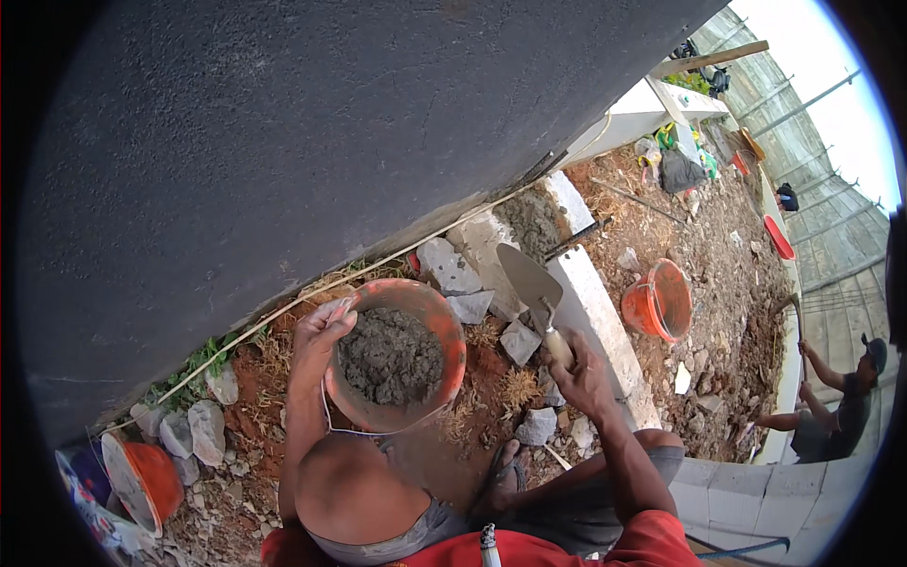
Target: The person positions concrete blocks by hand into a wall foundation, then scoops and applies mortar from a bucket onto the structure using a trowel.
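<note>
An orange bucket [452, 331] of wet grey mortar [389, 354] stands between my knees, its rim smeared with cement. My left hand [319, 331] is closed over the bucket's left rim. In my right hand [578, 373] is a pointing trowel [531, 280], gripped by its pale handle. The metal blade points up and away, just right of the bucket, with little mortar showing on it. Beyond the blade, wet mortar [535, 225] lies between pale blocks next to the dark wall.
A dark grey wall [283, 123] rises on the left, with a pale cord [378, 248] along its foot. Rough stones [444, 267] lie below it. Another orange bucket [658, 300] tilts on rubble at right; one more [142, 480] stands lower left. A person [850, 397] works at far right.
</note>
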Motion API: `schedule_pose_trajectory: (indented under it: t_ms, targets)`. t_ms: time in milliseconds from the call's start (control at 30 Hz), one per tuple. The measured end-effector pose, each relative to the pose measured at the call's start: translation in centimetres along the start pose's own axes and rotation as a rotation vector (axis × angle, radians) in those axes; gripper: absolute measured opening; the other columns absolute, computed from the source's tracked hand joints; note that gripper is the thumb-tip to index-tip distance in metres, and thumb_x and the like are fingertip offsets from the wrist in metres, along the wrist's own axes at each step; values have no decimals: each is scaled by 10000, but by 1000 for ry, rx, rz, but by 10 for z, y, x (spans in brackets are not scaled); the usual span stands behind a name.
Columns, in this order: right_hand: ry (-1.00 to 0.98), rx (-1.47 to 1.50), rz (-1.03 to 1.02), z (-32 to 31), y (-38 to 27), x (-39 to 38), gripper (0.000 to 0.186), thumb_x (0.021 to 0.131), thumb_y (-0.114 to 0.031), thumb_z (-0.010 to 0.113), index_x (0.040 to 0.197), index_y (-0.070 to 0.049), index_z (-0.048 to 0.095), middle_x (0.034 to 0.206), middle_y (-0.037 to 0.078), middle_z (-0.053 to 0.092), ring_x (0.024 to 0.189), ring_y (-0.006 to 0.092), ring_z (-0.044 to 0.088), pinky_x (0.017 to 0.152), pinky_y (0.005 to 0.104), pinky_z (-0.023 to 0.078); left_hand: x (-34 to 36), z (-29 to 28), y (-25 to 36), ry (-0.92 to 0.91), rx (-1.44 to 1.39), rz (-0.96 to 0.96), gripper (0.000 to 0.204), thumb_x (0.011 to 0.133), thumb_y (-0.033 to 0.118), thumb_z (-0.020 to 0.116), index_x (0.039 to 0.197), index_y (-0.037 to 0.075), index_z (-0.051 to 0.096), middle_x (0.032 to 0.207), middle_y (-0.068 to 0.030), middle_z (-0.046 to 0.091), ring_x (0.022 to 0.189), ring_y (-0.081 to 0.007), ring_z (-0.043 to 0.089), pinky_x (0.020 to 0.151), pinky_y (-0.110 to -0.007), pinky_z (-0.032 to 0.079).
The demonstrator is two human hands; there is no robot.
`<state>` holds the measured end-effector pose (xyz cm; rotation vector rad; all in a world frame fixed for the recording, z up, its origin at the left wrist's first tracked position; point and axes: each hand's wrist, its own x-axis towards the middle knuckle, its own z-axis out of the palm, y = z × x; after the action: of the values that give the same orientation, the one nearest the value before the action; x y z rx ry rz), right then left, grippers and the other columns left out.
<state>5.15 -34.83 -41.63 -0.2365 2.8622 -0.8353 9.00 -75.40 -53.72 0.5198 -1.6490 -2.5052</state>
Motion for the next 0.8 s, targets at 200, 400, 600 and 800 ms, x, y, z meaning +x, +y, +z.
schedule_pose_trajectory:
  t_ms: [200, 400, 600, 800]
  targets:
    - [-340, -442, -377, -1, -63, -5, 573, 927, -154, 631, 1472, -55, 488, 1026, 204, 709, 765, 355, 720, 667, 448, 579, -4, 68, 23, -127, 88, -67, 413, 898, 81, 728, 1292, -31, 673, 1196, -94, 719, 1091, -157, 657, 993, -303, 489]
    - [-565, -599, -516, 65, -92, -10, 622, 947, -123, 540, 1517, 52, 363, 874, 243, 698, 666, 369, 700, 589, 478, 553, -20, 97, 41, -308, 366, 9, 409, 907, 59, 664, 1310, -8, 672, 1168, -102, 731, 1073, -158, 680, 955, -336, 546]
    - [-442, -227, -348, 19, -46, -18, 502, 919, -204, 607, 1378, -7, 561, 817, 251, 696, 740, 430, 701, 675, 522, 558, -20, 82, 24, -255, 333, -12, 416, 925, 133, 714, 1313, -8, 670, 1187, -107, 722, 1078, -165, 673, 960, -331, 530]
    - [-758, 8, -10, 70, -33, -30, 418, 965, -260, 608, 1282, 12, 580, 954, 295, 704, 893, 463, 698, 777, 519, 560, -29, 77, 8, -272, 290, 133, 417, 935, 90, 716, 1326, -39, 652, 1214, -97, 714, 1097, -151, 648, 965, -313, 506]
